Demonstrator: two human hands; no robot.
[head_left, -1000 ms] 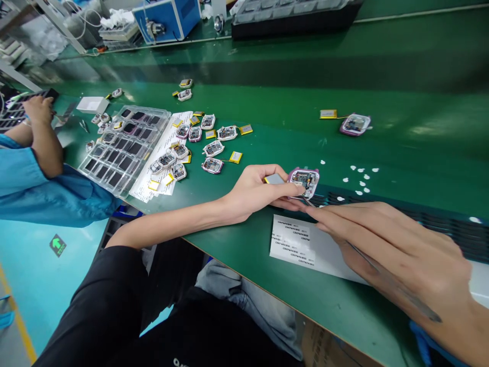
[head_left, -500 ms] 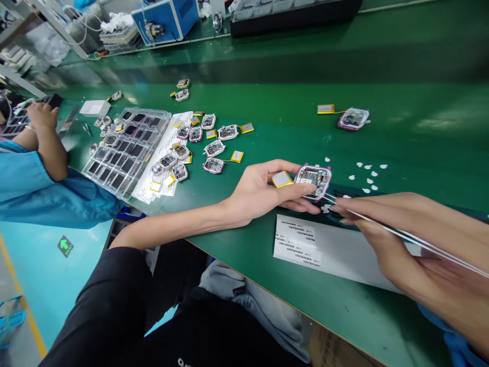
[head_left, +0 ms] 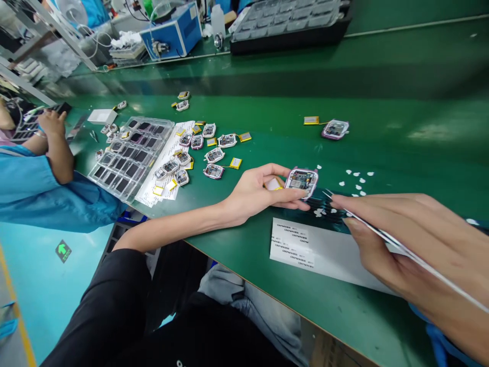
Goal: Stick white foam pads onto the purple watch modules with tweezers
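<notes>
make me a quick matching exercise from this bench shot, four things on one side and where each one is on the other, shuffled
Things:
1. open watch module
2. tweezers
3. clear tray of dark screens
4. blue box

Places:
A. at the far edge of the green bench, top left
B. held in the left hand
C. on the bench in front of the person in the blue sleeve
D. held in the right hand, tips toward the white bits

Pairs: 1-B, 2-D, 3-C, 4-A
</notes>
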